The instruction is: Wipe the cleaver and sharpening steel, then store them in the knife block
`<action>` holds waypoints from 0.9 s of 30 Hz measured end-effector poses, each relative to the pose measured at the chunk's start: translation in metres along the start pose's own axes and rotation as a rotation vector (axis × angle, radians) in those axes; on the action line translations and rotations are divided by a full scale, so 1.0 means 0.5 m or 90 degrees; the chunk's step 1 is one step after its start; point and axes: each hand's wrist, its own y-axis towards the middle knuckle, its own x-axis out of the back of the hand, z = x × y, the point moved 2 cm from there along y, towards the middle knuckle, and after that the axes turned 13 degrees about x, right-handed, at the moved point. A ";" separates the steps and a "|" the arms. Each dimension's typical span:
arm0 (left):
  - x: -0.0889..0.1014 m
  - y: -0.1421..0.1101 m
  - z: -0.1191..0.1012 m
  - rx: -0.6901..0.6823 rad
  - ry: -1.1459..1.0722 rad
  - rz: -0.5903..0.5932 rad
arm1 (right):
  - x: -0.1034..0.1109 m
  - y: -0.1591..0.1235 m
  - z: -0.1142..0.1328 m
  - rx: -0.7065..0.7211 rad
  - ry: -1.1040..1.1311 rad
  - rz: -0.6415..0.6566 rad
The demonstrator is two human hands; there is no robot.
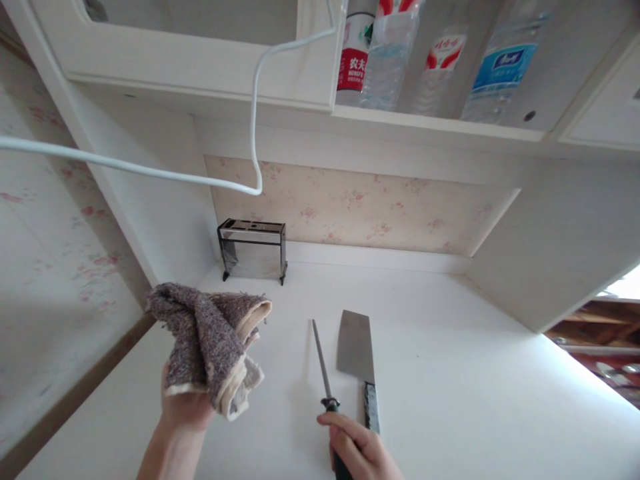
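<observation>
My left hand (186,408) holds up a bunched grey-brown towel (205,340) with pale hemmed edges; the cloth hides most of the fingers. My right hand (361,445) is closed round the black handle of a honing steel (321,363), whose thin rod points away from me. Just right of the steel, a cleaver (355,345) lies flat on the white counter (440,373), blade pointing away and its dark handle partly hidden behind my right hand.
A knife block (253,257) with clear sides and a slotted dark top stands at the counter's back left. A white cable (175,177) hangs across the upper left. Overhead, an open cabinet shelf (440,125) holds several bottles. Side panels (565,227) flank the counter.
</observation>
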 end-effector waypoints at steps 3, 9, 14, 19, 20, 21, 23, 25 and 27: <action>-0.002 0.000 0.008 0.010 0.006 -0.019 | -0.009 0.017 0.016 0.027 -0.098 -0.002; -0.021 -0.003 0.026 0.022 0.016 -0.226 | -0.041 0.047 0.055 0.081 -0.270 0.032; -0.041 0.001 0.050 0.041 0.028 -0.281 | -0.053 0.077 0.082 0.075 -0.443 0.138; -0.042 0.005 0.066 0.055 0.053 -0.248 | -0.056 0.094 0.087 0.110 -0.542 0.137; -0.038 0.005 0.068 0.057 0.054 -0.237 | -0.056 0.094 0.084 0.113 -0.547 0.137; -0.031 0.006 0.071 0.063 0.054 -0.226 | -0.055 0.095 0.082 0.114 -0.551 0.139; -0.013 0.008 0.078 0.076 0.056 -0.202 | -0.052 0.094 0.076 0.110 -0.553 0.144; 0.010 0.011 0.085 0.082 0.064 -0.174 | -0.048 0.093 0.071 0.108 -0.547 0.149; 0.031 0.014 0.091 0.077 0.076 -0.149 | -0.045 0.090 0.065 0.109 -0.539 0.152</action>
